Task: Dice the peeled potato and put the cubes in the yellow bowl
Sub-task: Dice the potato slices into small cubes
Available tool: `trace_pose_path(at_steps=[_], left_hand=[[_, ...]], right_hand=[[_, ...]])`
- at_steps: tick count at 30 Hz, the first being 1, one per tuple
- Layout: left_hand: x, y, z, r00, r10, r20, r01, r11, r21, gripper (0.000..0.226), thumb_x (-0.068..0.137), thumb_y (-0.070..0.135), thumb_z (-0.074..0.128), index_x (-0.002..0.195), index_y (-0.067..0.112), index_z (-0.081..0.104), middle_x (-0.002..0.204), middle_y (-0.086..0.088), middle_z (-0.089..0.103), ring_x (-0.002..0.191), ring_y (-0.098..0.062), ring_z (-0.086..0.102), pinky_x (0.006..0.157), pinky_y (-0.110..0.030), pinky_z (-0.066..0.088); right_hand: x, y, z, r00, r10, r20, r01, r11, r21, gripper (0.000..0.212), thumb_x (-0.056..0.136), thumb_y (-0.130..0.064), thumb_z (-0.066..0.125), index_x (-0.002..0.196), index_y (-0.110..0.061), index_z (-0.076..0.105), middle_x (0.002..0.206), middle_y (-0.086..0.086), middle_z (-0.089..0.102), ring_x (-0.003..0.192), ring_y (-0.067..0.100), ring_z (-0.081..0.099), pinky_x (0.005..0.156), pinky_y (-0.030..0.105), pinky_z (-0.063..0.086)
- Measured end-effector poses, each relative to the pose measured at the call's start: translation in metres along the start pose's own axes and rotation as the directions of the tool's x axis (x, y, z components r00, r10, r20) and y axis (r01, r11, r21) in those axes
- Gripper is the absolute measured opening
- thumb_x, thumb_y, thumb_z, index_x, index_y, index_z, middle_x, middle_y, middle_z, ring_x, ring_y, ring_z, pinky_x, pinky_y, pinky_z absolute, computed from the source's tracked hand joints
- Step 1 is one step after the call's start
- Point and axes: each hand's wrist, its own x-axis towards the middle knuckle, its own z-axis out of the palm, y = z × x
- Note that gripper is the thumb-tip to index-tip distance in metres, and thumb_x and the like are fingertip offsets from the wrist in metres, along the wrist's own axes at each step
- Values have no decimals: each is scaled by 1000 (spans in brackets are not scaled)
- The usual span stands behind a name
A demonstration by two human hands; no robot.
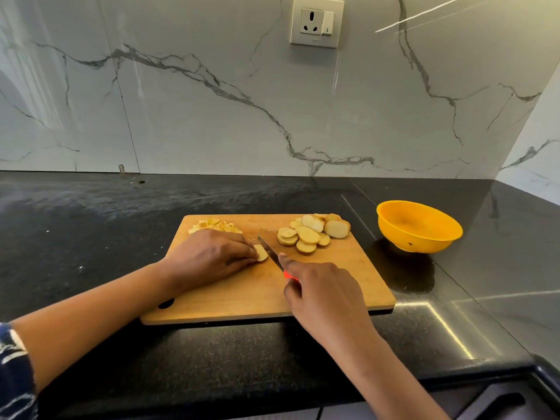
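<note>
A wooden cutting board (pixel 333 286) lies on the black counter. Round potato slices (pixel 312 233) are piled at its far right. Small potato cubes (pixel 215 225) lie at its far left, partly hidden behind my left hand (pixel 212 257). That hand holds down a potato slice (pixel 261 253) with curled fingers. My right hand (pixel 322 294) grips a knife (pixel 269 250) by its red handle, forefinger stretched along the blade's back. The blade sits right beside the held slice. The yellow bowl (pixel 419 227) stands empty on the counter to the right of the board.
The marble wall behind carries a socket with a switch (pixel 316 22). The black counter (pixel 91 225) stretches left of the board. Its front edge (pixel 454 378) runs close below my arms, and a side wall closes the far right corner.
</note>
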Motion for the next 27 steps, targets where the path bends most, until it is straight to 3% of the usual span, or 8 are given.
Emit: trace_pose_path(at_steps=[5, 9, 21, 27], left_hand=[[-6, -6, -5, 995, 62, 83, -63, 998, -2, 38, 96, 44, 42, 111, 23, 70, 112, 8, 69, 97, -6, 67, 73, -28, 58], [-9, -11, -8, 984, 114, 136, -118, 993, 21, 40, 96, 45, 42, 117, 22, 66, 118, 7, 66, 108, -2, 61, 79, -28, 57], [-10, -18, -9, 977, 139, 165, -140, 990, -3, 44, 97, 51, 40, 122, 23, 63, 121, 10, 63, 111, 4, 56, 81, -26, 56], [-9, -16, -9, 978, 146, 150, -145, 989, -14, 44, 97, 49, 40, 120, 21, 65, 119, 9, 64, 109, 1, 58, 80, -27, 56]], right_hand=[[4, 2, 1, 999, -26, 29, 27, 999, -32, 49, 100, -37, 40, 147, -38, 29, 111, -11, 64, 95, 12, 57, 77, 29, 49], [8, 6, 0, 997, -59, 51, 62, 997, -44, 49, 100, -36, 40, 147, -38, 28, 107, -11, 63, 90, 11, 56, 77, 30, 52], [12, 12, 2, 991, -110, 76, 110, 994, 9, 49, 100, -34, 40, 148, -36, 27, 113, -12, 63, 95, 9, 55, 80, 26, 48], [26, 4, 3, 976, -154, 153, 173, 978, -116, 47, 102, -27, 35, 149, -26, 29, 109, -1, 60, 94, 18, 55, 68, 28, 38]])
